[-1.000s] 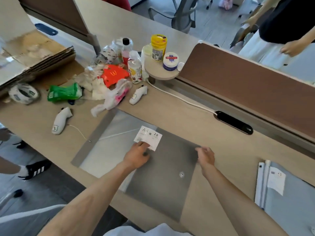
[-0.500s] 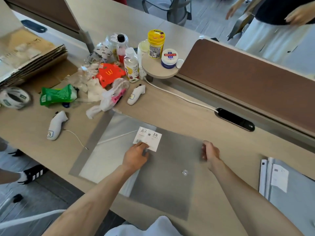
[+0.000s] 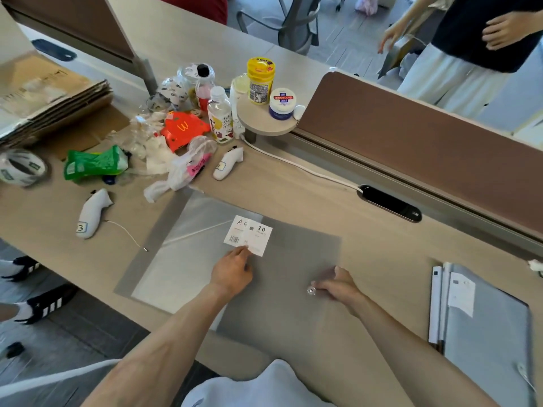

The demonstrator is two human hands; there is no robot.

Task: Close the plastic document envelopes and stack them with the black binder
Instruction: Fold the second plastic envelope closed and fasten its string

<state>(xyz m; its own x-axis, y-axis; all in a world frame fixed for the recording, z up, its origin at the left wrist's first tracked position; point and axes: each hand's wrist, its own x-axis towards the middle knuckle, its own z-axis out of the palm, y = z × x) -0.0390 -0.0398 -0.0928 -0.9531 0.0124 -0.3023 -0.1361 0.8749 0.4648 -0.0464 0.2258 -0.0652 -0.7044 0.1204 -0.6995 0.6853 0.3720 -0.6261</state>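
Observation:
A translucent grey plastic envelope [image 3: 293, 248] lies flat on the desk in front of me, its darker flap folded over the right half. A white "A4 20" label [image 3: 249, 235] sits near its top middle. My left hand [image 3: 232, 271] presses down on the envelope just below the label, fingers curled. My right hand [image 3: 338, 284] lies on the flap with its fingertips on the clear snap button [image 3: 311, 290]. A second grey envelope [image 3: 487, 327] with white spines along its left edge lies at the right end of the desk. I cannot pick out a black binder.
Clutter fills the far left: bottles [image 3: 219, 114], wrappers, a green bag [image 3: 94, 163], tape [image 3: 20, 168], flattened cardboard [image 3: 50, 95] and two white controllers [image 3: 91, 212]. A white cable [image 3: 302, 168] runs to a black desk port [image 3: 389, 202]. A brown divider [image 3: 426, 148] backs the desk; a person stands beyond it.
My right hand has moved from the flap's right edge down and inward onto the snap button. My left hand has stayed below the label. The view has shifted slightly.

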